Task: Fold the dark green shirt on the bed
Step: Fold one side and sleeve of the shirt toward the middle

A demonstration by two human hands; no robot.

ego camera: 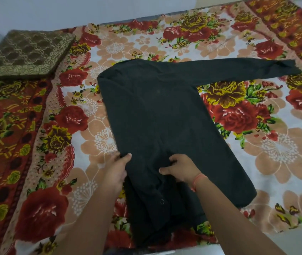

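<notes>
While round shirt [157, 111], left hand [116, 172], right hand [180, 169]

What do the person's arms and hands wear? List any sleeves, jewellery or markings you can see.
Both forearms are bare, with no sleeves in view. The right hand has a thin orange-red thread band at its wrist. The left hand shows no band, watch or glove.

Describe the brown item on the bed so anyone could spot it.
Start at the bed, covered in red floral print. At its far left corner, left of the dark green shirt, lies a flat brown pad. Only it carries a gold lattice pattern.
</notes>
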